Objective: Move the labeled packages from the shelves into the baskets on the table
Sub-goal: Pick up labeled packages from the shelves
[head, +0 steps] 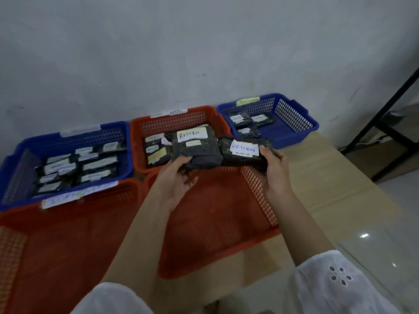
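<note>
Our left hand [179, 177] curls round the near edge of one package [196, 150]. Our right hand [275, 168] grips a second package [243, 155] by its right end. Both hang over the far rim of the near orange basket [260, 191]. They look light, soft and crinkly in dark wrap and are likely slick, so we'd hold the edges, clear of the labels. Each white label reads "RETURN"; the small line under the right one may be a date. The tag on the far right blue basket [301, 118] is too blurred to read.
</note>
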{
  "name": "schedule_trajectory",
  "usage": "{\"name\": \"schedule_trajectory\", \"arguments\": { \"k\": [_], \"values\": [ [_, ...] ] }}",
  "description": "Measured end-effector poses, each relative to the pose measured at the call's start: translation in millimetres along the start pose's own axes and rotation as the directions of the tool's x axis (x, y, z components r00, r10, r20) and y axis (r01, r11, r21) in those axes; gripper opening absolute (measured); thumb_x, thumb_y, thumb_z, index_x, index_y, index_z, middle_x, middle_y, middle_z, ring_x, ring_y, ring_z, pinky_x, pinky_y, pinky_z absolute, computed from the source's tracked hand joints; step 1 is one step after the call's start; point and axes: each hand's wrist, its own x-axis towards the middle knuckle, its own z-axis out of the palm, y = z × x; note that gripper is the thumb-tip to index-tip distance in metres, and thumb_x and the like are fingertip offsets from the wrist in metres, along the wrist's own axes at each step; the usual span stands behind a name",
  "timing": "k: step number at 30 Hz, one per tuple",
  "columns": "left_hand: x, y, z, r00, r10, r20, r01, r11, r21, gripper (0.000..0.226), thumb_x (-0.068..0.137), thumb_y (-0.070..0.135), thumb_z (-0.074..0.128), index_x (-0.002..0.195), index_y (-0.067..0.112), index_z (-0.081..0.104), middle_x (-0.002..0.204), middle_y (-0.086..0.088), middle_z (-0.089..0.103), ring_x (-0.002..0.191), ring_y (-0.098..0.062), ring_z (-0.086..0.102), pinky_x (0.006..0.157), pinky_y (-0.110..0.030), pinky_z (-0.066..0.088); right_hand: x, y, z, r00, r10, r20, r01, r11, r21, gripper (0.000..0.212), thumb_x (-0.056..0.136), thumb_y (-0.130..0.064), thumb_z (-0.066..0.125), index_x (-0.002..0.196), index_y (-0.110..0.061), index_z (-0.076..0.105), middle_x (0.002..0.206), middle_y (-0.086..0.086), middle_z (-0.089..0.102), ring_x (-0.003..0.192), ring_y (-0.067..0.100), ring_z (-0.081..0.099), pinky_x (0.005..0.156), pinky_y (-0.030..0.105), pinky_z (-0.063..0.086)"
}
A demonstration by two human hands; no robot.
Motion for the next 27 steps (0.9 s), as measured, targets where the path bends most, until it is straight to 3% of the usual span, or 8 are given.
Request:
{"name": "schedule_trajectory", "arguments": {
  "k": [2,5,11,16,20,23,27],
  "values": [
    [20,-6,20,1.0,-0.018,-0.01,0.018,1.0,0.017,0.015,0.09,0.015,0.057,0.104,0.021,0.059,0.096,-0.001,0.064,0.084,-0.014,0.059,0.073,-0.029,0.046,30,-12,-6,1.0,0.031,0.004,-0.031,1.0,-0.005,0.037,0.086,-0.016,0.067,0.115,-0.013,0.044,0.102,0.01,0.061,0.09,0.019,0.066,0.073,0.037,0.059],
    [47,-17,50,1.0,-0.014,-0.023,0.014,1.0,0.019,0.019,0.089,0.015,0.058,0.107,0.02,0.058,0.098,-0.001,0.064,0.084,-0.014,0.059,0.073,-0.029,0.047,78,-31,-11,1.0,0.025,0.009,-0.025,0.998,-0.055,0.035,0.087,-0.014,0.065,0.115,-0.014,0.042,0.097,0.005,0.059,0.084,0.014,0.062,0.068,0.032,0.058],
    [94,-41,111,0.991,0.012,-0.136,-0.024,0.996,-0.084,0.013,0.089,0.013,0.058,0.101,0.018,0.061,0.083,0.001,0.067,0.064,-0.008,0.064,0.069,-0.028,0.049,179,-67,-24,0.996,0.074,0.045,-0.069,0.991,-0.113,0.033,0.088,-0.012,0.064,0.113,-0.014,0.042,0.098,0.002,0.06,0.086,0.014,0.062,0.072,0.033,0.055],
    [125,-61,151,0.976,0.026,-0.214,-0.052,0.992,-0.118,0.013,0.091,0.013,0.054,0.102,0.017,0.059,0.087,-0.001,0.064,0.073,-0.011,0.06,0.073,-0.03,0.046,262,-96,-38,0.993,0.108,0.052,-0.095,0.975,-0.202,0.035,0.087,-0.01,0.062,0.115,-0.015,0.042,0.11,0.005,0.057,0.096,0.018,0.06,0.083,0.038,0.053],
    [142,-71,171,0.961,0.03,-0.274,-0.075,0.985,-0.154,0.012,0.089,0.012,0.055,0.1,0.016,0.058,0.091,-0.002,0.063,0.081,-0.015,0.058,0.076,-0.03,0.046,313,-100,-42,0.99,0.132,0.051,-0.113,0.953,-0.283,0.039,0.088,-0.009,0.06,0.123,-0.014,0.041,0.115,0.005,0.054,0.101,0.019,0.057,0.076,0.031,0.052],
    [152,-75,180,0.952,0.026,-0.306,-0.077,0.985,-0.155,0.011,0.089,0.011,0.055,0.099,0.016,0.057,0.09,-0.003,0.06,0.079,-0.014,0.057,0.074,-0.03,0.045,338,-92,-41,0.988,0.145,0.056,-0.117,0.928,-0.355,0.05,0.089,-0.004,0.059,0.132,-0.011,0.036,0.118,0.006,0.053,0.091,0.015,0.058,0.072,0.029,0.053],
    [165,-76,183,0.944,0.038,-0.328,-0.086,0.987,-0.134,0.012,0.089,0.011,0.056,0.1,0.017,0.057,0.089,-0.002,0.061,0.079,-0.014,0.058,0.074,-0.03,0.046,363,-77,-39,0.984,0.178,0.01,-0.153,0.875,-0.459,0.05,0.09,-0.004,0.058,0.134,-0.01,0.034,0.133,0.013,0.049,0.112,0.028,0.055,0.092,0.041,0.051]
  ]
}}
